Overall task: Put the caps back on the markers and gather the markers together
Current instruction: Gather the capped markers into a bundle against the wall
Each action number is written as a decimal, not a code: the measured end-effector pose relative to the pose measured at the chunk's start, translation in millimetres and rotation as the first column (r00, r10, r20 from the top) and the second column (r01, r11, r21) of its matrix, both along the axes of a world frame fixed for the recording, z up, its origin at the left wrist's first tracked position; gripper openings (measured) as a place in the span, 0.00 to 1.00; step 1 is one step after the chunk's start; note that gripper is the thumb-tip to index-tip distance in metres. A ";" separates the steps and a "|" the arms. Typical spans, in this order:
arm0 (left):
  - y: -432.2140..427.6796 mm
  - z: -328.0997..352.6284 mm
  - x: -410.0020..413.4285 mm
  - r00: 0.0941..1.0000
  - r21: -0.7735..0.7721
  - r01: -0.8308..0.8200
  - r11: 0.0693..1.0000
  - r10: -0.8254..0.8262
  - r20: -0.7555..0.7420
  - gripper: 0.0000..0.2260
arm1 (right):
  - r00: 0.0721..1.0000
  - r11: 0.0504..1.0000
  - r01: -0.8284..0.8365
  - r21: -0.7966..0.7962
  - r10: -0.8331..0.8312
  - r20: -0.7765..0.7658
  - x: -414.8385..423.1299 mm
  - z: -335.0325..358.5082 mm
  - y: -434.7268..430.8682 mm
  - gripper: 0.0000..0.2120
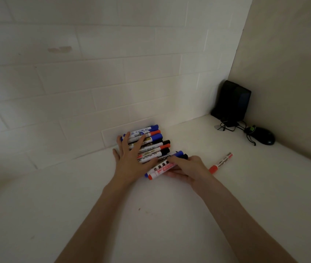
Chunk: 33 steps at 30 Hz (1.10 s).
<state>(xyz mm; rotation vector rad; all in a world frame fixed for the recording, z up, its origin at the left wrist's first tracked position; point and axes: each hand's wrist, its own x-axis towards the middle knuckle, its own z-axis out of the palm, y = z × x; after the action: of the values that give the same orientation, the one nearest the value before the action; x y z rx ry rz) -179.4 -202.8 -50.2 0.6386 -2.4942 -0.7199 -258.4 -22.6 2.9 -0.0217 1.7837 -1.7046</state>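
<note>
Several capped whiteboard markers (151, 141) with blue, red and black caps lie side by side in a row against the tiled wall. My left hand (130, 158) lies flat on top of the row, fingers spread and straight. My right hand (187, 168) grips a small bunch of markers (162, 166) at the near end of the row, fingers curled round them. One red-capped marker (221, 163) lies apart on the counter, to the right of my right hand.
The white counter (150, 224) meets a tiled wall at the back and a plain wall at the right. In the far right corner stand a black box (232, 101) with cables and a black computer mouse (264, 138).
</note>
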 end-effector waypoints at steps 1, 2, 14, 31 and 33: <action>-0.6 -0.1 -0.1 1.000 0.005 0.004 1.000 -0.004 0.009 0.43 | 1.000 1.000 -0.004 0.011 0.005 -0.024 0.0 -1.1 -1.5 0.12; -1.1 0.1 -0.5 1.000 0.015 0.004 1.000 -0.004 0.015 0.42 | 0.998 0.999 0.005 0.038 -0.003 -0.065 -0.1 -2.8 -3.4 0.13; 2.2 1.5 0.7 0.999 0.017 0.000 1.000 -0.001 0.039 0.40 | 0.833 0.913 0.121 0.389 0.120 -0.540 -11.7 -9.3 2.2 0.22; 3.1 2.0 2.3 1.000 0.009 -0.014 1.000 0.014 -0.025 0.39 | 0.887 0.938 -0.037 0.344 0.190 -0.421 -1.5 -10.6 1.2 0.18; 3.4 1.8 2.7 1.000 -0.002 -0.013 1.000 0.013 -0.025 0.39 | 0.871 0.931 -0.051 0.362 0.219 -0.439 -1.6 -9.5 2.4 0.19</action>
<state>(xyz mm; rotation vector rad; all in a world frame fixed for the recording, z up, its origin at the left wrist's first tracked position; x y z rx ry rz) -176.7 -199.4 -48.5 0.6405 -2.4658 -0.7154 -260.0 -20.2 -6.5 -0.4425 2.3572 -1.3378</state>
